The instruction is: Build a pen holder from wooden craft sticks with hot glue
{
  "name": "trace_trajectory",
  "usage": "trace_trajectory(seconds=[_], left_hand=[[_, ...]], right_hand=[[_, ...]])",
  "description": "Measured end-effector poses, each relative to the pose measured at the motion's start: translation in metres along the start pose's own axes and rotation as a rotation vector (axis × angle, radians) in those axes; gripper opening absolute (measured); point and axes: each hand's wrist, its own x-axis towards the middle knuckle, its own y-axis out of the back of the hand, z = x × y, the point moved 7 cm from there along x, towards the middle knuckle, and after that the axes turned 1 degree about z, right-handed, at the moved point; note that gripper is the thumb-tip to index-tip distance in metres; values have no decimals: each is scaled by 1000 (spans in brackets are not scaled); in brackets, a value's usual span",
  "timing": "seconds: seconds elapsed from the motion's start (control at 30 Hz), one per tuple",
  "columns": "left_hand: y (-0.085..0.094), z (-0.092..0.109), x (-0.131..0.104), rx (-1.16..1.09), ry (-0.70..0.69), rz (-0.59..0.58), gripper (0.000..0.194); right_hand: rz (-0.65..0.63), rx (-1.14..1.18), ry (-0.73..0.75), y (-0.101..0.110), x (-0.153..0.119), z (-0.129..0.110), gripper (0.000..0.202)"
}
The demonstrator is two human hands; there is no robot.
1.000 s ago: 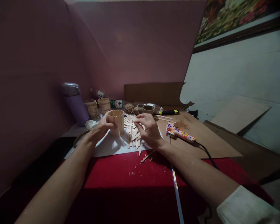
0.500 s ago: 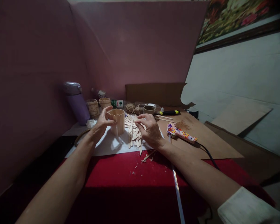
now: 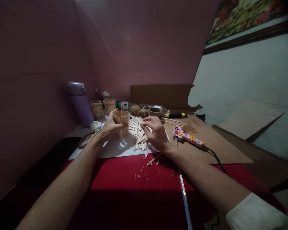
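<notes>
My left hand (image 3: 110,125) is closed around the left side of a cup (image 3: 123,118) made of upright wooden craft sticks with a scalloped rim. Its thumb lies across the cup's front. The cup looks upright over the white paper (image 3: 114,149). To its right, my right hand (image 3: 155,132) is pinched above a heap of loose craft sticks (image 3: 139,135). What its fingertips hold, if anything, is too small to make out.
A hot glue gun (image 3: 187,137) with a clear glue stick (image 3: 184,195) lies right, on cardboard (image 3: 218,150). Behind are a purple flask (image 3: 80,103), two decorated cups (image 3: 97,110), plastic bottles, twine (image 3: 135,110), a tape roll (image 3: 155,111) and a black-yellow cutter (image 3: 176,115). Gold-handled scissors (image 3: 88,138) lie left.
The left thumb has moved further across the front of the cup. My right hand keeps its pinch over the sticks. The whole view has shifted slightly, showing more of the scissors.
</notes>
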Motion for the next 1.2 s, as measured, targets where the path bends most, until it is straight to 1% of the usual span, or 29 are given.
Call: trace_trajectory(seconds=[0.13,0.33,0.5,0.6,0.73,0.87,0.93,1.03,1.13,1.2], left_hand=[[3,0,1,8,-7,42,89],[-1,1,0,8,-16,28,69],[3,-5,2,1,9,48,63],[6,-7,1,-90,50,96,62],[3,-2,-5,-247,104,143,58],[-6,-5,-12,-345,255,168,53],[-14,-7,-15,-400,298,137,46],[-26,-7,-18,-430,299,62,38],[-37,-5,-22,-412,295,-16,38],[-44,-2,-25,-420,295,-70,40]], right_hand=[[-7,7,-6,0,-1,0,12],[-21,15,-3,-1,0,-1,12],[-16,20,-3,-2,0,0,12],[-20,15,-9,-2,0,1,11],[-21,24,-10,-1,0,-1,12],[-20,68,8,0,0,-6,11],[-34,100,28,0,-1,-11,13],[-72,134,73,-2,-3,-19,29],[-114,128,112,-6,-6,-25,43],[-130,111,115,-8,-7,-26,43]])
